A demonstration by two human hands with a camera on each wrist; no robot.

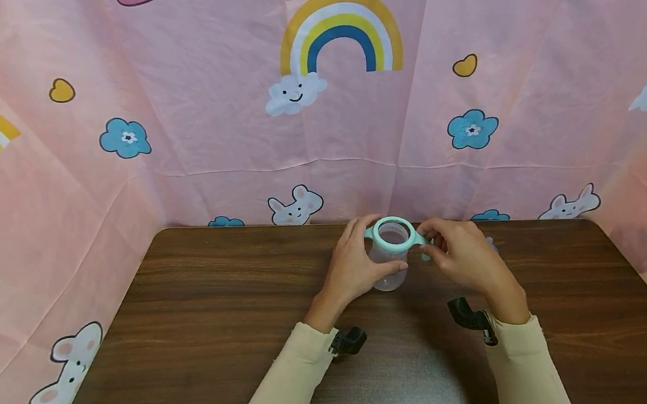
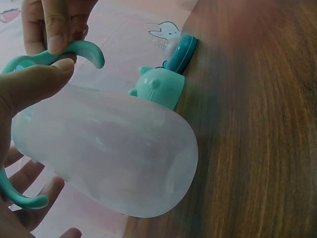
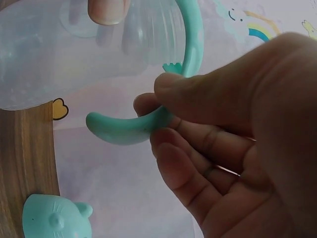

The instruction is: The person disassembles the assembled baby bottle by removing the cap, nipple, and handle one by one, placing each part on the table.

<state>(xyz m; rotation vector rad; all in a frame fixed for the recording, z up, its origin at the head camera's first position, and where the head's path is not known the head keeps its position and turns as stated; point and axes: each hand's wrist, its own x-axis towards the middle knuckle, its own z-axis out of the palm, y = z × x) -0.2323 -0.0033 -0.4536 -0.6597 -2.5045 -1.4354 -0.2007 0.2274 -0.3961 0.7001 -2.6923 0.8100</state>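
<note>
A clear baby bottle (image 1: pixel 390 280) stands upright near the table's far edge, its open mouth facing up. Around its neck sits a mint-green two-handled ring (image 1: pixel 395 248). My left hand (image 1: pixel 355 263) grips the bottle from the left, thumb across its near side and fingers behind. On the other side, my right hand (image 1: pixel 467 254) pinches the ring's right handle (image 3: pixel 124 130) between thumb and fingers. The left wrist view has the bottle's frosted body (image 2: pixel 124 153) in front, with a mint animal-face cap (image 2: pixel 159 88) beyond it.
Beside the cap, a teal collar (image 2: pixel 183 53) with a clear nipple stands on the brown wooden table (image 1: pixel 219 299). Pink printed cloth (image 1: pixel 211 107) hangs behind the table and along both sides. Each wrist wears a black camera mount (image 1: pixel 349 341).
</note>
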